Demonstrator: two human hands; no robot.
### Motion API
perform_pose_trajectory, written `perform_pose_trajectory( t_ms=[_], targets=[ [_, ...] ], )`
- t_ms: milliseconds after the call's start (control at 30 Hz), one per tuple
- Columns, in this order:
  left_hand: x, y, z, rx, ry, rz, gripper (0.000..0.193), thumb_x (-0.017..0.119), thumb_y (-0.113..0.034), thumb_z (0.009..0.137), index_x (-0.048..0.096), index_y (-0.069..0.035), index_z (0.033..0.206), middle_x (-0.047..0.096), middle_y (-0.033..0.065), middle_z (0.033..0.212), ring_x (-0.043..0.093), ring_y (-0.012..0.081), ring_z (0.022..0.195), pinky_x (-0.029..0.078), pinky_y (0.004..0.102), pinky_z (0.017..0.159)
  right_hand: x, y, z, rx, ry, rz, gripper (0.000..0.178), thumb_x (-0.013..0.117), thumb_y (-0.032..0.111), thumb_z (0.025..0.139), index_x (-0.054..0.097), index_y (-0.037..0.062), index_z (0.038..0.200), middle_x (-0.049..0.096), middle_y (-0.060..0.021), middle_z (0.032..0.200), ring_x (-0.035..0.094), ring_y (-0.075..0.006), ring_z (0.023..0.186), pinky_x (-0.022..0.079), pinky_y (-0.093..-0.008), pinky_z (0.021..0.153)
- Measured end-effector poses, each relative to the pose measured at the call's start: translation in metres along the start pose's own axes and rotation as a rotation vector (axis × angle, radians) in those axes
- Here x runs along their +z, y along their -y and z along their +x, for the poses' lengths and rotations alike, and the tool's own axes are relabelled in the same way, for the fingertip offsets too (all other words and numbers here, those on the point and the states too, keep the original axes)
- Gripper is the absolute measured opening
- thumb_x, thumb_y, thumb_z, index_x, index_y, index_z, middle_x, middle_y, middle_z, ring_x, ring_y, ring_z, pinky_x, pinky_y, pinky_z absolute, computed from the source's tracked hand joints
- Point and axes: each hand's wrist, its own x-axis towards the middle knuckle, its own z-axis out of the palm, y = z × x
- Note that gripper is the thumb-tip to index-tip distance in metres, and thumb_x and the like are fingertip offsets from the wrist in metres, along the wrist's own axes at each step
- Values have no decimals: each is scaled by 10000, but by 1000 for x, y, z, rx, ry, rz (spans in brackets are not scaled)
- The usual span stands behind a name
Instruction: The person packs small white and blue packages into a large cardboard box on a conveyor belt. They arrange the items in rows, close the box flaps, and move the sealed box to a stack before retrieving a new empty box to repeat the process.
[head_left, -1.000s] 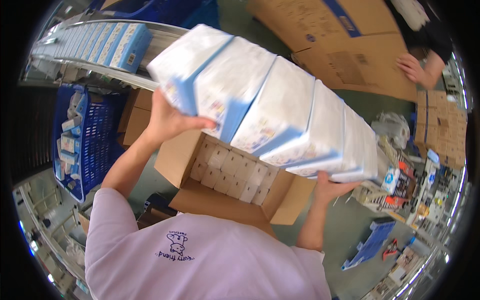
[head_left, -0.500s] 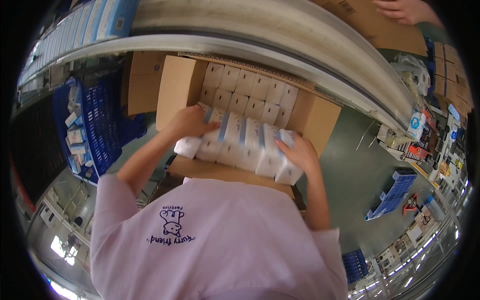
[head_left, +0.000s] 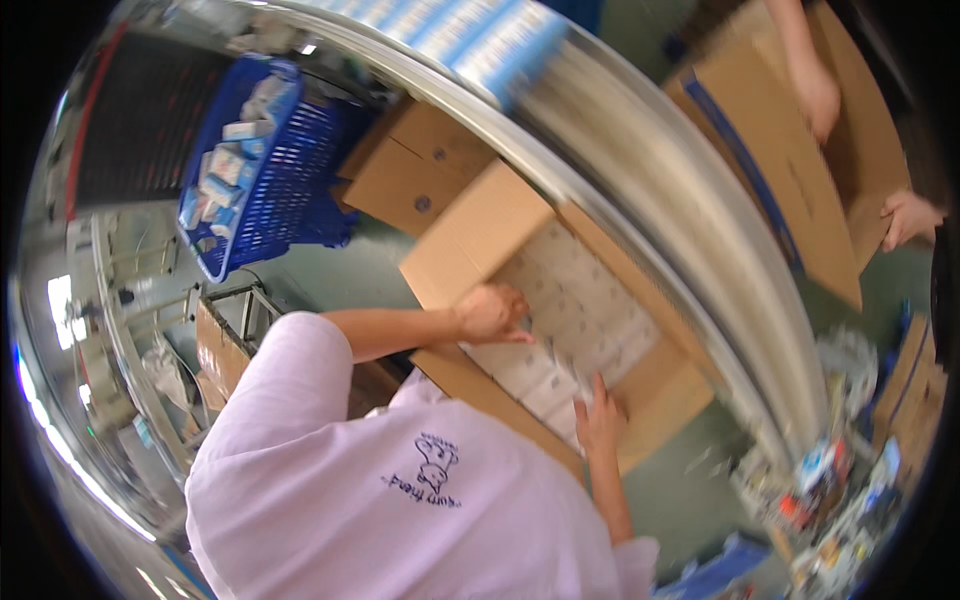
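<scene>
An open cardboard box [head_left: 480,240] stands before me, filled with rows of white tissue packs [head_left: 575,300], their ends facing up. My left hand [head_left: 490,312] is over the box's left side, fingers loosely bent and apart, with nothing seen in it. Above the packs near the right flap, my right hand [head_left: 600,418] has its fingers stretched out and holds nothing. Motion blur hides whether either hand touches the packs.
Past the box runs a metal-edged conveyor [head_left: 660,180] carrying blue-and-white packs [head_left: 500,55]. A blue basket [head_left: 290,170] of packs stands left, beside another carton [head_left: 420,175]. Across the conveyor, another person's hands [head_left: 818,100] handle a large carton [head_left: 770,150].
The row of packs between my hands has gone down into the box, and my hands have let go. My view has turned, and the other person's carton now stands open.
</scene>
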Motion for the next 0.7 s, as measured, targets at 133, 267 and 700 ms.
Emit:
perform_pose_trajectory(
  t_ms=[133,267,700],
  targets=[
    [-134,46,16,-63,-524,-160,200,717,-152,700,594,-87,844,569,95,812,560,270,789,467,374,691,-97,46,41,-486,-340,226,573,381,483,893,530,-10,1145,590,-181,965,564,-350,862,444,-437,763],
    [-297,168,48,-348,-1043,415,301,654,-192,759,576,-25,996,569,157,1057,528,325,1007,433,375,855,-185,57,111,-546,-700,337,416,376,318,935,566,-23,1081,604,-177,916,584,-304,823,466,-375,734],
    [-285,142,176,-528,-53,8,1011,635,-735,559,463,17,1213,586,210,1067,564,317,1021,443,345,873,-190,35,194,90,-507,614,460,540,327,867,455,19,1199,613,-142,1003,593,-262,919,449,-351,781]
  ],
)
